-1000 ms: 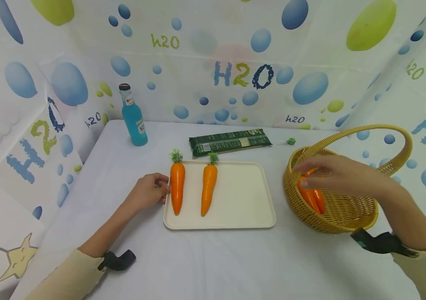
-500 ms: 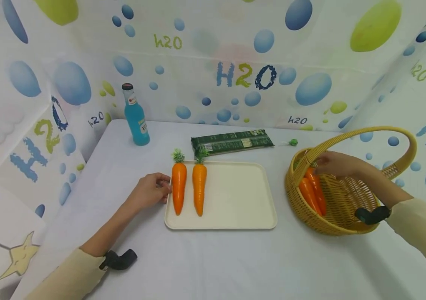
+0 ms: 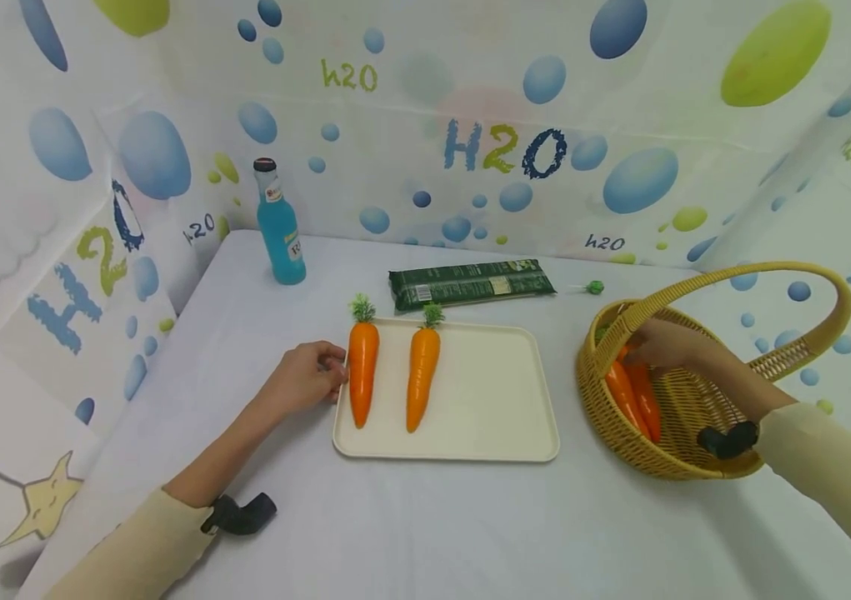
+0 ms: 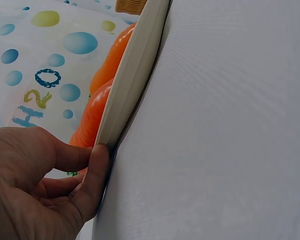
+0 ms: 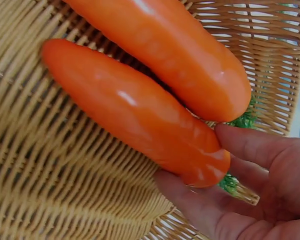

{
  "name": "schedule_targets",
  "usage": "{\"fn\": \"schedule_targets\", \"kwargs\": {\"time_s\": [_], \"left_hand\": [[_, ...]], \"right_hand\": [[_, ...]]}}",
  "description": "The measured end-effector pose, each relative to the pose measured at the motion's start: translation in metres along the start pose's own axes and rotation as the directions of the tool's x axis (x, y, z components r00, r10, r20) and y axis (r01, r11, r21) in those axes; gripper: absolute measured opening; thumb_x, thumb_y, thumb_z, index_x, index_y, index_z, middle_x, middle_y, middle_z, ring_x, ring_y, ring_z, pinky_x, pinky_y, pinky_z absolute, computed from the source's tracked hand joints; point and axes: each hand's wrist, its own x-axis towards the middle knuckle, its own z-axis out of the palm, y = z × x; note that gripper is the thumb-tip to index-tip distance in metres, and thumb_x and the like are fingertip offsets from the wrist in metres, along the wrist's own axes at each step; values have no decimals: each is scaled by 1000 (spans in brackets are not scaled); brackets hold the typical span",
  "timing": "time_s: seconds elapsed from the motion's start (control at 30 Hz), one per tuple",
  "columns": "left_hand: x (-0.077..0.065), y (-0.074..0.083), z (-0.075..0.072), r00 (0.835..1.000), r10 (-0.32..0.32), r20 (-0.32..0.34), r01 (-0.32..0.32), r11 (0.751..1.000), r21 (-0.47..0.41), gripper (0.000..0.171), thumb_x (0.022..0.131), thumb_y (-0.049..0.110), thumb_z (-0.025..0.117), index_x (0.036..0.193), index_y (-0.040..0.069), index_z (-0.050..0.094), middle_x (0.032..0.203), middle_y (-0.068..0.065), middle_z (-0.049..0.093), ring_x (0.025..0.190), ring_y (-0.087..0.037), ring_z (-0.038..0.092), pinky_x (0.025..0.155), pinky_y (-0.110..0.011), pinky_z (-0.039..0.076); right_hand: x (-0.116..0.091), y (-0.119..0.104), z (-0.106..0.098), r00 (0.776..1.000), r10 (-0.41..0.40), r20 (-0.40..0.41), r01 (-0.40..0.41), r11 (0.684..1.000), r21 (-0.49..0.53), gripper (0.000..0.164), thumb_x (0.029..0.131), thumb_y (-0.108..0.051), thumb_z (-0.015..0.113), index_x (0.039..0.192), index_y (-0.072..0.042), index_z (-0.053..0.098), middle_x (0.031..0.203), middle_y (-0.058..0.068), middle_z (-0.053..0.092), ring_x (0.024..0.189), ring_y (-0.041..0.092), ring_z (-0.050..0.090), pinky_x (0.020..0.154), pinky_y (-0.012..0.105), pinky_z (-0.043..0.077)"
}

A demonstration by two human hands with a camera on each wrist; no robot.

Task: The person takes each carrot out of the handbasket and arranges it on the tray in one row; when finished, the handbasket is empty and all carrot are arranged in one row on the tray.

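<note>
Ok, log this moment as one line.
left fingers: pinch edge of tray | right fingers: around carrot in basket | tray: two carrots

On my feeds, each carrot [image 5: 135, 111] presents a smooth, glossy, plastic-like surface; the basket [image 3: 614, 438], coarse woven wicker; the tray [image 3: 488, 392], smooth matt plastic; the tablecloth [image 3: 410, 533], matt cloth.

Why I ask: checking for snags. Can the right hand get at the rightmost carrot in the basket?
Apparently yes: the right hand is inside the basket, touching that carrot near its leafy end; the neighbouring carrot lies alongside but seems no obstacle.
</note>
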Motion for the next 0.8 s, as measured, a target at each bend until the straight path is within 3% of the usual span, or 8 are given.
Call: {"fn": "schedule_targets", "kwargs": {"time_s": [0.23, 0.43, 0.6, 0.8], "left_hand": [[0, 2, -1, 1000, 1, 6, -1, 1000, 9, 37, 93, 6, 60, 126, -10, 56, 92, -10, 64, 64, -15, 63, 62, -30, 52], [1, 0, 1, 1000, -1, 7, 1, 1000, 7, 37, 93, 7, 60, 126, -9, 56, 92, -11, 64, 64, -16, 63, 62, -30, 52], [3, -6, 2, 1000, -2, 1, 2, 1000, 15, 37, 93, 9, 60, 127, -8, 56, 92, -10, 65, 65, -16, 64, 62, -30, 53], [1, -3, 0, 1000, 16, 5, -16, 1000, 3, 38, 93, 7, 60, 126, -10, 56, 93, -12, 65, 65, -16, 64, 62, -30, 53]], "right_hand": [[-7, 12, 1, 993, -54, -109, 52, 999, -17, 54, 93, -14, 69, 140, 3, 47, 132, 32, 51, 112, 44, 57, 73, 45, 57], [-41, 3, -7, 978, -15, -206, 12, 1000, -20, 47, 95, -23, 67, 134, 0, 54, 126, 23, 56, 97, 28, 65, 77, 42, 57], [-77, -16, -15, 957, -17, -290, -30, 987, -156, 50, 95, -43, 65, 135, -14, 58, 130, 19, 55, 98, 31, 64, 76, 41, 56], [-120, -41, -16, 940, -38, -340, -47, 970, -237, 58, 92, -51, 64, 138, -16, 56, 134, 21, 53, 109, 44, 60, 73, 45, 57]]}}
